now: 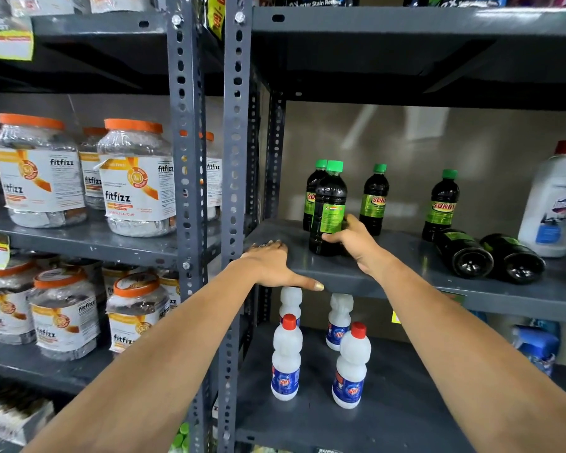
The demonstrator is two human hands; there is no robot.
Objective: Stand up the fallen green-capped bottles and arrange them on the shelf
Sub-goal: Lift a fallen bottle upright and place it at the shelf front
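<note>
While the right hand [348, 238] is closed around the lower body of an upright green-capped bottle [329, 210] near the front of the grey shelf [406, 279], the following is recorded.

Left hand [272, 264]: laid flat and empty over the shelf's front edge, thumb along the lip; nothing is grasped.

Standing stock: one green-capped bottle just behind the held one [312, 191], nearly touching it; two more upright further right [374, 201] and [441, 206], apart from each other.

Fallen stock: two bottles lying on their sides at the right, bases toward the viewer [464, 253] and [512, 258], side by side and apparently touching; still to be stood up.

Adjacent: a white red-capped jug [556, 197] close behind the fallen pair.

Risks judged:
- The held bottle may be knocked against its rear neighbour if it is pushed back, and that bottle may be toppled.
- The fallen bottles, being round, may be set rolling toward the shelf edge when one is lifted.
- The nearest upright bottle may be clipped as the fallen pair is raised.
</note>
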